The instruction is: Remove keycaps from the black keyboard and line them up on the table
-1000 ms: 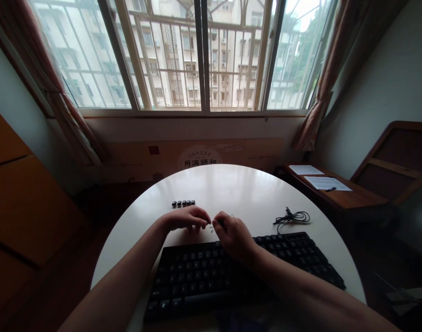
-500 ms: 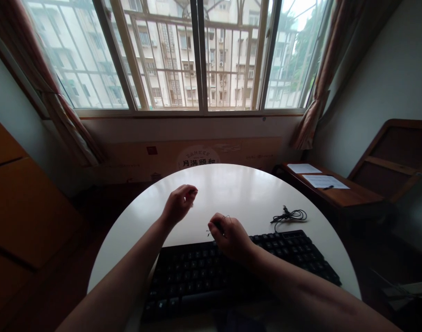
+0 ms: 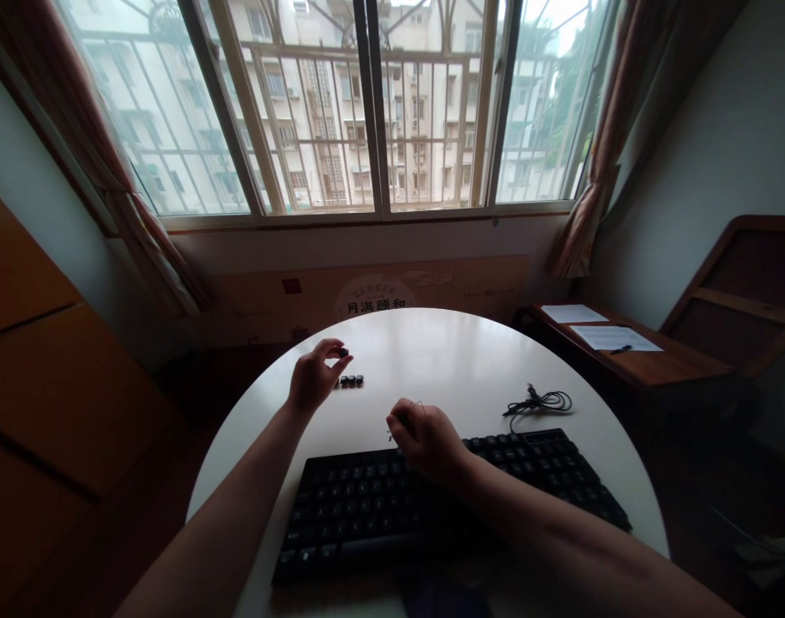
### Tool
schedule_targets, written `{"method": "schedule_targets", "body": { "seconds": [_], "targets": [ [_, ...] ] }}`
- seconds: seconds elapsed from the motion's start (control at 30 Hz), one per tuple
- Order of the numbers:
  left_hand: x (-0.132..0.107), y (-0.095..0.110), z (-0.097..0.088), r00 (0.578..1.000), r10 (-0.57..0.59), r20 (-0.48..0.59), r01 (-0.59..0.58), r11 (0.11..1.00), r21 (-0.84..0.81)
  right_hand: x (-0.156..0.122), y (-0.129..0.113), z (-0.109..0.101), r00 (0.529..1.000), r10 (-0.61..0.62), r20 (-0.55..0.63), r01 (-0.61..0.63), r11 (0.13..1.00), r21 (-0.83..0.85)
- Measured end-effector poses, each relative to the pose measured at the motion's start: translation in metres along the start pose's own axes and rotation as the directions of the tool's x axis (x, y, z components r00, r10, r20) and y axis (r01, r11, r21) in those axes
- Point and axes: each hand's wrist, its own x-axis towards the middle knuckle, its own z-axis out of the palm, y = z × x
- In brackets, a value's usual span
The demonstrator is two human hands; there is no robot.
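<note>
My left hand point(image 3: 313, 376) is over the far left part of the table, pinching a small black keycap point(image 3: 344, 352) between thumb and fingertips. Just below those fingers, several black keycaps point(image 3: 352, 381) stand in a short row on the white tabletop. Closed in a fist, my right hand point(image 3: 427, 436) hovers over the back edge of the black keyboard point(image 3: 359, 506). A thin wire point(image 3: 420, 405) pokes out above this fist and looks like part of a wire keycap puller; the rest is hidden by the fingers. Small dark bits show beneath its fingertips.
The keyboard's coiled cable point(image 3: 540, 400) lies on the right side of the round white table point(image 3: 443, 343). Beyond the table's right edge is a wooden chair point(image 3: 694, 365) with paper sheets point(image 3: 614, 337) and a pen. A window and curtains are ahead.
My left hand has moved left and slightly turned, so the keycap in its pinch and the row below now show. My right hand has stayed nearly in place. The view has shifted slightly.
</note>
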Motion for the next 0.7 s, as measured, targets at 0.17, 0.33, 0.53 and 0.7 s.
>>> {"method": "schedule_targets", "body": {
  "seconds": [0.17, 0.33, 0.53, 0.7],
  "targets": [
    [0.025, -0.004, 0.0, 0.994, 0.01, 0.107, -0.01, 1.0, 0.005, 0.0, 0.0, 0.001, 1.0, -0.024, -0.005, 0.024, 1.0, 0.005],
    [0.05, -0.007, 0.019, 0.847, 0.123, 0.518, -0.158, 0.987, 0.023, 0.001, 0.001, 0.003, 1.0, -0.018, -0.002, 0.018, 1.0, -0.007],
    [0.047, -0.012, 0.045, 0.656, -0.083, 0.75, 0.055, 0.997, 0.062, 0.001, 0.002, 0.003, 0.999, 0.002, 0.041, -0.003, 1.0, 0.021],
    [0.042, -0.02, 0.055, 0.675, -0.008, 0.738, -0.094, 0.991, 0.096, 0.0, 0.001, 0.003, 0.997, 0.027, 0.073, -0.029, 0.999, 0.029]
  ]
}}
